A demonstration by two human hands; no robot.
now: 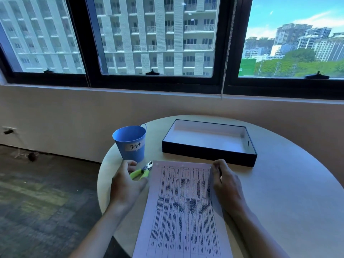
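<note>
Pinching flat printed sheet (184, 202), right hand (227, 185), left hand (124, 185) over green-handled tool (142, 172)

Head cam, fwd/down, near table (279, 192)

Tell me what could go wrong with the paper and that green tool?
The left hand is at the green tool, whose metal tip lies by a corner of the paper; it might snag the sheet. The blue bucket stands behind that hand, near the table edge, so a bump could tip it. The paper seems to overhang the near edge; if the right hand lets go, it may slide off.
</note>
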